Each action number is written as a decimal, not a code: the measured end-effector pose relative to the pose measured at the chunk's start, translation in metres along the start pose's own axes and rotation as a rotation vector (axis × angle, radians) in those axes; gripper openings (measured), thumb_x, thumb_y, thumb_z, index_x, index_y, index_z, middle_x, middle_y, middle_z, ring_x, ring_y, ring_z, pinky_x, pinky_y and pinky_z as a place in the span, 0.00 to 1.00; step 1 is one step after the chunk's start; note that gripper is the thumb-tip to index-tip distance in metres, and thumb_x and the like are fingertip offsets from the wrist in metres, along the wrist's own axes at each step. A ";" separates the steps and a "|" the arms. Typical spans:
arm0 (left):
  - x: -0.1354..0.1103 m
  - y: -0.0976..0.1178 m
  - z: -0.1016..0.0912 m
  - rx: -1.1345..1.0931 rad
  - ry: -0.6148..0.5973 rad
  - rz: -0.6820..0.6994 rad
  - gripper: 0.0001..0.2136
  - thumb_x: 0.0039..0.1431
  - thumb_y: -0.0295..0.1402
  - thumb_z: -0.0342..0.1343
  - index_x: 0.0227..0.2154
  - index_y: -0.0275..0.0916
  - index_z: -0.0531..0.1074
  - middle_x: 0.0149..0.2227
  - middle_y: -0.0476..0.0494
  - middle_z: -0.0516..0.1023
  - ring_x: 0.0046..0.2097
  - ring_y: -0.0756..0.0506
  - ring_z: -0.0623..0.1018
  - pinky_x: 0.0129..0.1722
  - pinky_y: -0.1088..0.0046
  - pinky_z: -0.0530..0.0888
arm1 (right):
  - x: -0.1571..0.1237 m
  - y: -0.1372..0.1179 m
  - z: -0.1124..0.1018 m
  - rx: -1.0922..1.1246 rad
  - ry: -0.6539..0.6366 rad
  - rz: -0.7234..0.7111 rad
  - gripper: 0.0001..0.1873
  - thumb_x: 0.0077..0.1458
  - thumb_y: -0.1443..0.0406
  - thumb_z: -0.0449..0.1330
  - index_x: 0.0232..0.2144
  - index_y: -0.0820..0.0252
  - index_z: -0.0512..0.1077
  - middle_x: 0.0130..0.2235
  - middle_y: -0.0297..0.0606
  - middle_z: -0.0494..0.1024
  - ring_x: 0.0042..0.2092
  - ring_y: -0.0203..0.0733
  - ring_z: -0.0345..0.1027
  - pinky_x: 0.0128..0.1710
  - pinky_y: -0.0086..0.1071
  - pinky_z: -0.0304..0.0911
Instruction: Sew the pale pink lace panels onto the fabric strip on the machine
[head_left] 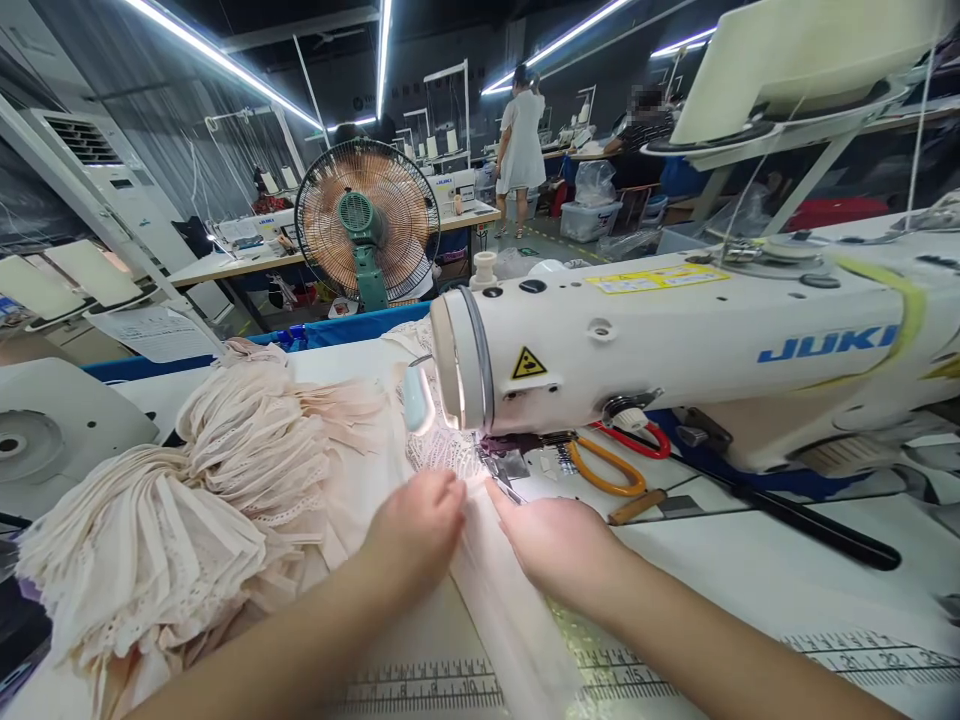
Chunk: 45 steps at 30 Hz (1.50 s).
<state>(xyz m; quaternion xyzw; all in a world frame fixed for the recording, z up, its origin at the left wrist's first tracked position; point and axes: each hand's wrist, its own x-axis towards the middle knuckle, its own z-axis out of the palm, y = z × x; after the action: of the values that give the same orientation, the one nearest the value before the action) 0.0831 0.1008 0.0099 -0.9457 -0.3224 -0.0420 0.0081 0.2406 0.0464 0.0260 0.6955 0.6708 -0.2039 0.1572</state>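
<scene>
My left hand (416, 530) lies knuckles up on the cloth (499, 600), fingers curled down onto it; whether they pinch a fold or only press I cannot tell. My right hand (559, 540) lies flat and unclenched, fingers stretched toward the foot (501, 470), pressing rather than gripping. The cloth is a pale, thin strip that runs from the near edge of the bench (750, 570) up between my hands to the foot. I judge that one hand sits on each side so the strip stays flat and its edge stays in line with the needle. The fingertips stop just short of the foot, close enough to steer and clear of the needle. A bit of lace shows under the machine (675, 340) head, lit by the small lamp (416, 395) there, which falls right where I look. Scissors (607, 470) with orange and red handles lie just behind the foot on the right, near my right hand. The pile (210, 500) of lace-edged pieces is heaped at my left, beside the left hand, within easy reach. A ruler (420, 690) is printed along the bench's near edge under the cloth. Farther off a fan (366, 225) faces me, and a person (521, 140) in white stands among other benches.
</scene>
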 end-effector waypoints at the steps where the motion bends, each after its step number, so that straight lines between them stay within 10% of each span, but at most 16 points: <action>1: -0.006 0.006 0.007 -0.010 0.016 0.083 0.17 0.58 0.29 0.44 0.49 0.31 0.66 0.51 0.33 0.70 0.51 0.38 0.70 0.47 0.61 0.72 | -0.002 0.001 0.001 -0.015 0.005 -0.002 0.43 0.48 0.71 0.55 0.63 0.60 0.41 0.33 0.48 0.79 0.35 0.55 0.73 0.25 0.35 0.57; 13: -0.010 0.011 0.018 -0.017 -0.081 0.142 0.30 0.60 0.46 0.45 0.57 0.27 0.60 0.61 0.32 0.57 0.60 0.32 0.60 0.57 0.56 0.63 | -0.039 0.040 0.052 0.019 0.291 -0.272 0.28 0.44 0.76 0.51 0.46 0.45 0.67 0.31 0.35 0.69 0.31 0.40 0.63 0.24 0.29 0.42; 21: 0.002 0.006 0.014 -0.045 -0.163 0.099 0.31 0.59 0.47 0.46 0.58 0.28 0.57 0.62 0.31 0.54 0.62 0.31 0.55 0.59 0.56 0.59 | -0.042 0.054 0.081 0.108 0.504 -0.391 0.24 0.34 0.79 0.53 0.33 0.50 0.66 0.32 0.32 0.66 0.30 0.37 0.58 0.25 0.29 0.42; 45: 0.055 -0.046 0.002 -0.056 -0.234 0.185 0.18 0.59 0.42 0.49 0.48 0.37 0.68 0.49 0.36 0.71 0.51 0.37 0.69 0.47 0.62 0.69 | -0.023 0.045 0.056 0.035 0.366 -0.362 0.31 0.41 0.77 0.54 0.47 0.47 0.66 0.32 0.35 0.67 0.32 0.38 0.59 0.25 0.28 0.40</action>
<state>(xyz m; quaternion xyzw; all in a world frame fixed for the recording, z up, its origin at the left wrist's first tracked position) 0.0987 0.1709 0.0123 -0.9695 -0.2315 0.0605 -0.0523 0.2815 -0.0034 -0.0136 0.5922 0.7979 -0.1110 -0.0179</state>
